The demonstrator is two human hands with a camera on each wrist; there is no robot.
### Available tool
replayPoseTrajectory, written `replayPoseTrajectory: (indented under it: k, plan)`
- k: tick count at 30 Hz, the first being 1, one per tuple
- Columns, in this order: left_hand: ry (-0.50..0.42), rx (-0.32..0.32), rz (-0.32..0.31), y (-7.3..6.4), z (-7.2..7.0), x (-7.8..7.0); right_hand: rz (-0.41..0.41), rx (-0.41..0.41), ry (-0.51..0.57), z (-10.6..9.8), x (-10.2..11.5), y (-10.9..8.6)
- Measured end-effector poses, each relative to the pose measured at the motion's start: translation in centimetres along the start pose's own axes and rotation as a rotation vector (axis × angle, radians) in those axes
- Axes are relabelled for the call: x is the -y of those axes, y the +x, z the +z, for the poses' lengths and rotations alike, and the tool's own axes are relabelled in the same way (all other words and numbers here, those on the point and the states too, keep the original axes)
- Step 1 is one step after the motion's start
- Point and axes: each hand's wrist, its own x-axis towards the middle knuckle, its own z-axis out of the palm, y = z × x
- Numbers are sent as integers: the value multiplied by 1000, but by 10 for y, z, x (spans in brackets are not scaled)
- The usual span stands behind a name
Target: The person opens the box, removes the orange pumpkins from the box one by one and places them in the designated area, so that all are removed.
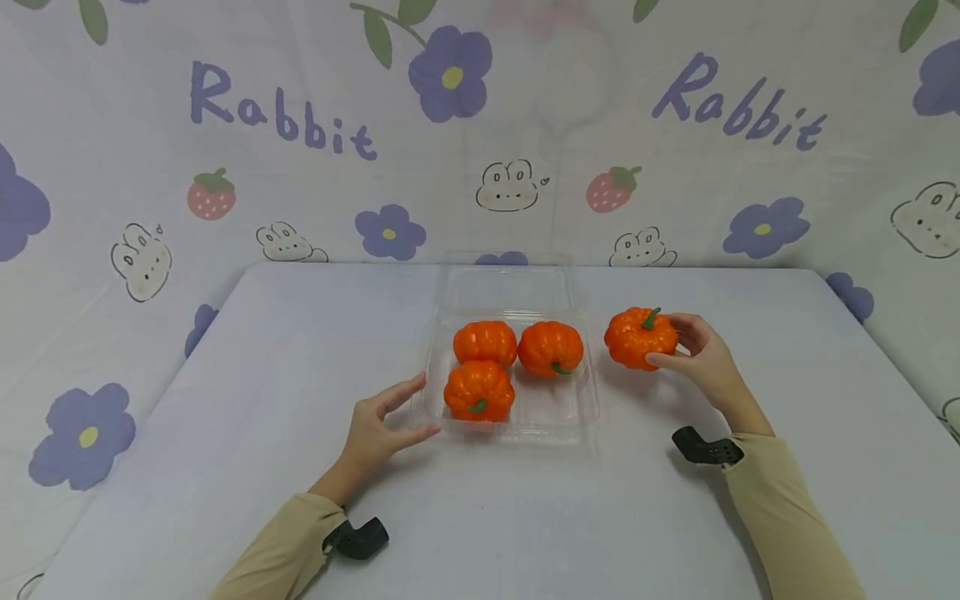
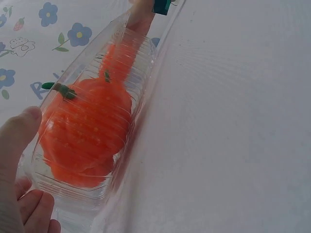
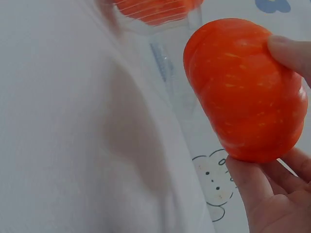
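My right hand (image 1: 708,358) grips a small orange toy pumpkin (image 1: 639,340) with a green stem, thumb on one side and fingers on the other. It is lifted to the right of a clear plastic clamshell box (image 1: 543,408). Inside that box sit three more pumpkins: one at the back left (image 1: 484,342), one at the back right (image 1: 551,348) and one at the front left (image 1: 478,390). My left hand (image 1: 378,423) holds the box's front left corner between thumb and fingers, as the left wrist view shows close up at the clear wall (image 2: 73,191).
The box's lid (image 1: 510,287) is folded back toward the rear edge of the white table (image 1: 300,350). Behind the table hangs a cloth (image 1: 300,192) printed with flowers, rabbits and strawberries. Black wrist mounts sit on the left sleeve (image 1: 356,540) and the right sleeve (image 1: 708,447).
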Motion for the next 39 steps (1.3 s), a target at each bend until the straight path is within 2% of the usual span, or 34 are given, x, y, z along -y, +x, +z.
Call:
replayPoseTrajectory:
  k: [8,14,27,39]
  plan:
    - [4,7,-3,0,0,-3,48,26,-121,3,-11,2]
    - [2,6,1,1,0,-4,80,42,-121,6,-15,3]
    - [-11,-3,-8,1,-1,-1,134,74,-173,6,-10,2]
    - [-9,-2,-2,0,-1,-1,160,144,-168,3,-10,3]
